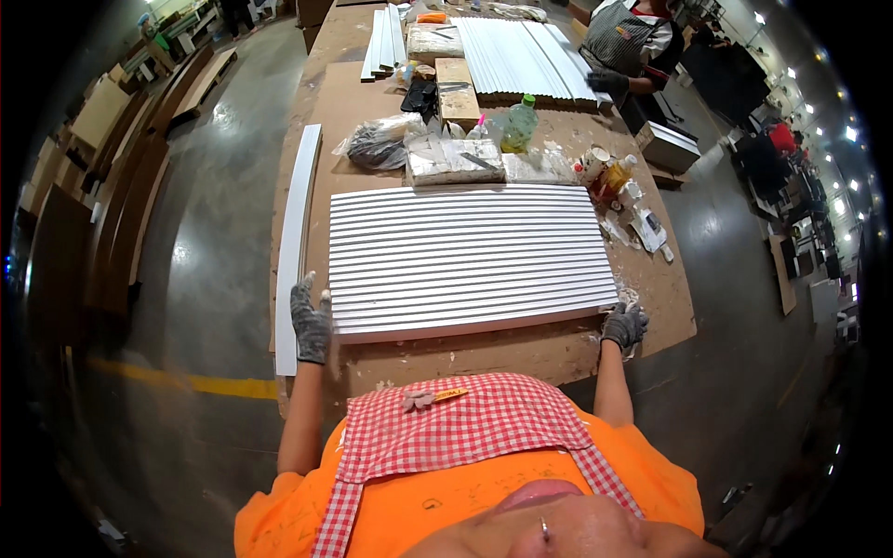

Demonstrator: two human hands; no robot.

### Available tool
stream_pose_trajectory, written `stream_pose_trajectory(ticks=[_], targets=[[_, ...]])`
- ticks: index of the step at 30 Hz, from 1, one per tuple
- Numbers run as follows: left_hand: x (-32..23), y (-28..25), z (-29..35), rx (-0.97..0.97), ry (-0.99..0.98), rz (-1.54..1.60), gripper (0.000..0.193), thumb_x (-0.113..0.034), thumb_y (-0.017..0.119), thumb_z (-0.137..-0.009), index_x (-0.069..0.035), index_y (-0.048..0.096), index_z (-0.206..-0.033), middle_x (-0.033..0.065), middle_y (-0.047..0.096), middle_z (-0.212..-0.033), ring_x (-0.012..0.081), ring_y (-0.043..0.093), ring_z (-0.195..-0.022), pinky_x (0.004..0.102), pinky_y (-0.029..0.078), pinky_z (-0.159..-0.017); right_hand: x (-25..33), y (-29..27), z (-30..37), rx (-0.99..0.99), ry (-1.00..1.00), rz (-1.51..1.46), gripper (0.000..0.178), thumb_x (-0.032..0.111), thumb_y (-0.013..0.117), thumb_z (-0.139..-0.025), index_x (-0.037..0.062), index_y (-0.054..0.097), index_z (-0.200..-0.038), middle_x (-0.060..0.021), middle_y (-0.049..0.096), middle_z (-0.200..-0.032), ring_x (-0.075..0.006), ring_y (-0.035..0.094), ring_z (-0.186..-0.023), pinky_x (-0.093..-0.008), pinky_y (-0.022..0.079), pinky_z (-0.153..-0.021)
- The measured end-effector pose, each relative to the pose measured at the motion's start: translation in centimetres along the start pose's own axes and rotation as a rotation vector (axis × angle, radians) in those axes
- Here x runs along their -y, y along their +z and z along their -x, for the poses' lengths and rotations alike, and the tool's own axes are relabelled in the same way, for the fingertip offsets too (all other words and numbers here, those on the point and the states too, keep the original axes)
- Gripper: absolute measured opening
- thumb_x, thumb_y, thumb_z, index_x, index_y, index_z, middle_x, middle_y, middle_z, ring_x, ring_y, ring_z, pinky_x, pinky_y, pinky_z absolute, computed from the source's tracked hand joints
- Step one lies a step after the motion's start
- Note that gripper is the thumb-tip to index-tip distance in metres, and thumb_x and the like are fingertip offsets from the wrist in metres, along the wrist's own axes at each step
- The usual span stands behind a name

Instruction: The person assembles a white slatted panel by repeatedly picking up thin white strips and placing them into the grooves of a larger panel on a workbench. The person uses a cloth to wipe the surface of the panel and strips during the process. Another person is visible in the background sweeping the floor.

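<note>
A row of white slats (470,265) lies side by side on the brown work table in front of me. My left hand (312,325), in a grey glove, is at the left end of the nearest slat, its thumb and fingers apart. Just left of it runs a long white board (299,242). My right hand (625,325), also gloved in grey, is curled at the near right corner of the slats. Something white and crumpled (629,298) shows by its fingers; what the hand holds is not clear.
Behind the slats stand a white-smeared block (454,161), a plastic bag (379,141) and a green bottle (519,125). At right are an amber bottle (614,179) and a putty-smeared tool (651,231). Another person (623,46) works beside more white slats (521,58).
</note>
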State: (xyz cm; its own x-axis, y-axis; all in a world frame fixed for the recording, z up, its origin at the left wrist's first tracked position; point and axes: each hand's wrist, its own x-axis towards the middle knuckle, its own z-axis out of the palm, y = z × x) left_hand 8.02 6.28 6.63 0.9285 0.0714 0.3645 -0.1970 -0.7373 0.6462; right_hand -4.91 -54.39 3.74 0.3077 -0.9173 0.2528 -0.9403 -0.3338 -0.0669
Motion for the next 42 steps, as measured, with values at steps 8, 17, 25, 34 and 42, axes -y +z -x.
stream_pose_trajectory(ticks=[8,17,25,34,42], targets=[[-0.4,2.5,7.9,-0.052,-0.21,0.235,0.048,-0.013,0.053,-0.09,-0.001,0.042,-0.135,0.0174,0.046,-0.136,0.0296,0.042,-0.126,0.0382,0.028,-0.11,-1.7,1.7,0.6,0.125,-0.113,0.149,0.08,0.061,0.048,-0.084,0.01,0.031,-0.143,-0.024,0.046,-0.13,-0.0383,0.05,-0.115,-0.0524,0.043,-0.09],[4.5,2.1,8.4,-0.019,-0.456,0.336,0.047,0.005,0.046,-0.087,0.002,0.043,-0.134,0.0167,0.05,-0.131,0.0244,0.051,-0.118,0.0305,0.037,-0.104,-3.7,2.7,-5.0,0.294,0.17,-1.062,0.033,0.031,0.065,-0.086,0.0008,0.064,-0.099,-0.0067,0.064,-0.073,-0.0121,0.05,-0.047,-0.0301,0.035,-0.038],[1.7,2.0,10.4,0.109,-0.27,-0.022,0.041,-0.003,0.05,-0.088,0.003,0.048,-0.128,0.0189,0.054,-0.124,0.0291,0.053,-0.113,0.0354,0.039,-0.102,-4.6,7.0,-4.7,0.464,0.397,-1.455,0.044,0.043,0.068,-0.084,0.0034,0.063,-0.101,-0.0039,0.061,-0.083,-0.0176,0.057,-0.064,-0.0318,0.046,-0.051],[-1.0,1.3,10.8,0.15,-0.483,0.145,0.049,-0.009,0.053,-0.089,0.004,0.04,-0.135,0.0176,0.046,-0.128,0.0262,0.049,-0.109,0.0323,0.038,-0.099,-4.3,5.1,-2.9,0.523,0.492,-1.46,0.045,0.038,0.066,-0.085,0.0004,0.061,-0.109,-0.0096,0.063,-0.09,-0.0211,0.06,-0.066,-0.037,0.051,-0.053],[-3.9,-1.8,7.2,-0.03,-0.451,0.357,0.042,-0.016,0.075,-0.079,0.0,0.062,-0.115,0.0103,0.064,-0.099,0.0198,0.06,-0.097,0.0297,0.047,-0.088,-0.6,-2.2,-1.7,0.348,0.416,-1.355,0.033,0.04,0.062,-0.087,0.0083,0.065,-0.093,-0.0037,0.058,-0.066,-0.017,0.048,-0.041,-0.0304,0.038,-0.033]])
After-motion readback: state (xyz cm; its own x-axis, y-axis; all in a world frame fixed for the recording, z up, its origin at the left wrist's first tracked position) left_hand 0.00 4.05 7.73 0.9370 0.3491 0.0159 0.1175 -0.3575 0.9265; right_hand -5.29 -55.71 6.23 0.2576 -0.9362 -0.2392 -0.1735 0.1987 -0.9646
